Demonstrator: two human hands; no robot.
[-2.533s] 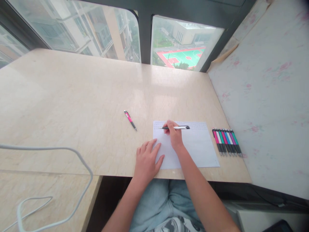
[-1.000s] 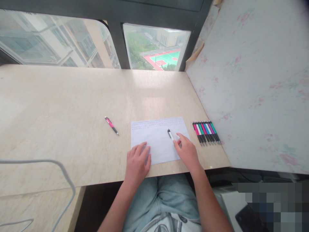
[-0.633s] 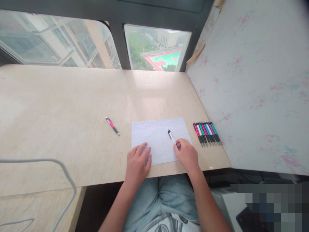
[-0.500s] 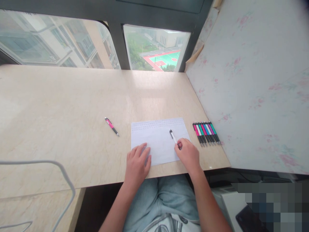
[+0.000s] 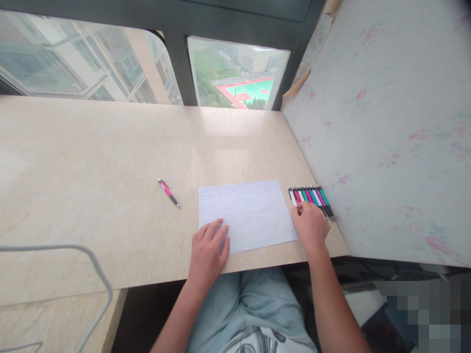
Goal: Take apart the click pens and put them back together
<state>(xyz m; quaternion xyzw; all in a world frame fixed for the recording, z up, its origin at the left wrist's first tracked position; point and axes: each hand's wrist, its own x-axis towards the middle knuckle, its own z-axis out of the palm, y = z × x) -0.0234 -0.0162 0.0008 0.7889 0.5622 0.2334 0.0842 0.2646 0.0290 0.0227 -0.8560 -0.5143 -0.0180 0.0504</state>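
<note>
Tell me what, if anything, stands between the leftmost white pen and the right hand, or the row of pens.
Nothing visible: the right hand holds the leftmost white pen, beside the row of pens, no object showing between.

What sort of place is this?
Likely a room in a home, above ground level: a desk runs along a window, a sports court shows far below outside, and floral wallpaper covers the side wall.

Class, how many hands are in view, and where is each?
2: the left hand rests partly on the paper; the right hand grips a white pen at the left end of the pen row.
</note>
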